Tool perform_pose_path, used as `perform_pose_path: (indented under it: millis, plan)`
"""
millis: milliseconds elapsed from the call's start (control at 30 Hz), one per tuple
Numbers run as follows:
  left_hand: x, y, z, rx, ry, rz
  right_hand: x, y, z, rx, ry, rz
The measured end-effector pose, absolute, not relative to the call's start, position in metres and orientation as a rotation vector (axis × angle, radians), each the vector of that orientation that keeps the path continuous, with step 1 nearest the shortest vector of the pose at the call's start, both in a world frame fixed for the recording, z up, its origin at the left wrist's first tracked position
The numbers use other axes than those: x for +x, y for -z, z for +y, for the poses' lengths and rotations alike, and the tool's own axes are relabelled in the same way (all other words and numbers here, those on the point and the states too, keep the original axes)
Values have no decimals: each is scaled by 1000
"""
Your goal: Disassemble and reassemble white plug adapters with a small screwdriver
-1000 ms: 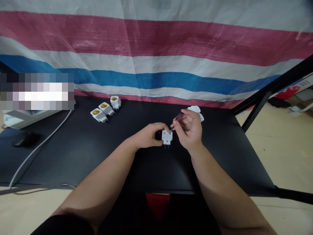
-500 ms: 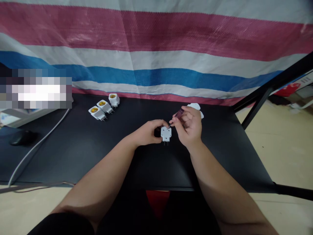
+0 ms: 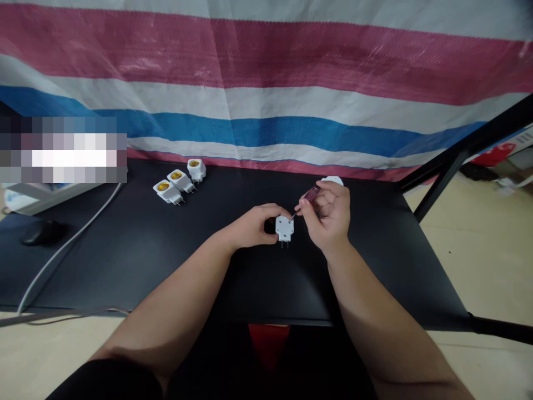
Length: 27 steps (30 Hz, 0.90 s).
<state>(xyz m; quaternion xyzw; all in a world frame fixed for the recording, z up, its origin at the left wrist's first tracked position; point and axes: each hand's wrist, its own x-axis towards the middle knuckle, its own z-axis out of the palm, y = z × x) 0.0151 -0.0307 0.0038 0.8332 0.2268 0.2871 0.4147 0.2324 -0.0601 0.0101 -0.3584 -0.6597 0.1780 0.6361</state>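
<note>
The left hand (image 3: 254,226) grips a white plug adapter (image 3: 284,228) while the right hand (image 3: 328,216) sets a screwdriver (image 3: 306,198) on it.

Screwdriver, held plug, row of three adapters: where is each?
screwdriver (image 3: 311,194), head view, on its purple handle.
held plug (image 3: 284,227), head view, on its white back face.
row of three adapters (image 3: 180,180), head view, on the middle one.

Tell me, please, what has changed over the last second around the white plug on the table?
The right hand has drawn slightly right, so the screwdriver leans more, tip still at an upper corner of the white plug. Nothing was picked up or released. The left hand still grips it on the black table; the three adapters stay put.
</note>
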Motion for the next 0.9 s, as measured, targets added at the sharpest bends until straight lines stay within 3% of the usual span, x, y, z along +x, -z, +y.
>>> perform_pose_path:
  millis: [900]
  plan:
    - [15,-5,-32,2096,-727,547,228,-17,-65,-823,-425,-1494]
